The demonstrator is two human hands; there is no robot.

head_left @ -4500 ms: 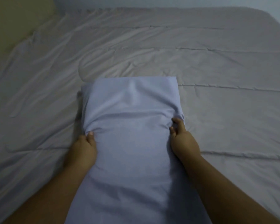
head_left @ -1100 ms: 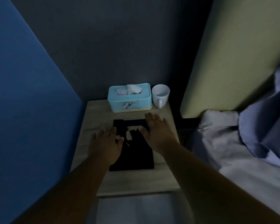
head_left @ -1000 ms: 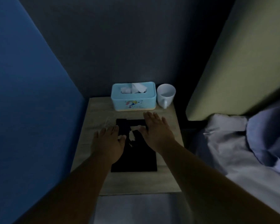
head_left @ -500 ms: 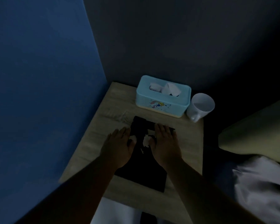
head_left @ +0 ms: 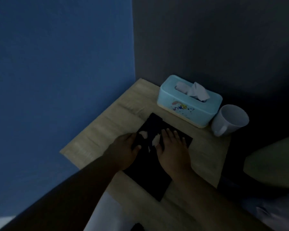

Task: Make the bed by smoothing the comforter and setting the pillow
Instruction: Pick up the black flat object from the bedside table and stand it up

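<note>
The right hand's fingers (head_left: 169,133) lie straight and slightly apart, pressed flat on a black flat sheet (head_left: 148,177), with the rest of the right hand (head_left: 172,147) resting on it too. The left hand (head_left: 123,147) rests on the sheet's left edge; its fingers look laid out flat and hold nothing, though blur smears them. Between the hands show two pale patches (head_left: 156,140) on the black surface. The sheet lies on a light wooden bedside table (head_left: 107,130). Behind it stands a pale blue tissue box (head_left: 188,107) with a tissue (head_left: 197,93) poking out; its front bears a small colourful cartoon print, too blurred to read. A white mug (head_left: 230,119) stands just beside the box. An olive headboard (head_left: 274,160) sits right, and the comforter (head_left: 277,215) shows only at the lower right corner, well apart from both hands.
</note>
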